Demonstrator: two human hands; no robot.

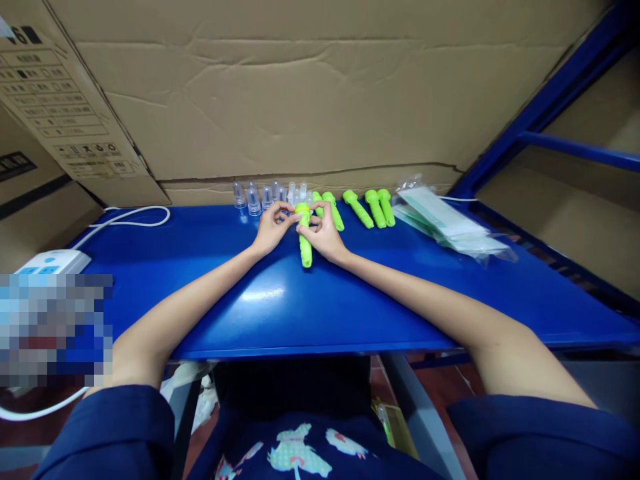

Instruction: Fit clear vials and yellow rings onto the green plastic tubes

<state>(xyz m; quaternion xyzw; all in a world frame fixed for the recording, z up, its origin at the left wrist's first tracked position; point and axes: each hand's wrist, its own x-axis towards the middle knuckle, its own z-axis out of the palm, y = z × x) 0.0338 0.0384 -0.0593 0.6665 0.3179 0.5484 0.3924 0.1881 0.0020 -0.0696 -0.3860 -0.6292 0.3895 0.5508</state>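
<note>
A lime-green flashlight-shaped piece [305, 245] is held between both hands over the blue table, its wider head pointing away from me and its handle toward me. My left hand [274, 227] pinches the head from the left with thumb and fingertips. From the right, my right hand [327, 233] has its fingers closed around the head and upper handle. Just beyond my left hand stand several clear plastic caps [253, 200], some partly hidden by the fingers. More green flashlight-shaped pieces [358, 209] lie to the right of my right hand, one partly behind it.
Clear plastic bags with white and green sheets [445, 217] lie at the right of the blue table [225, 327]. A white power strip [55, 261] with a cable sits at the left. Cardboard [310, 107] walls the back, and a blue metal frame [540, 110] slants up on the right.
</note>
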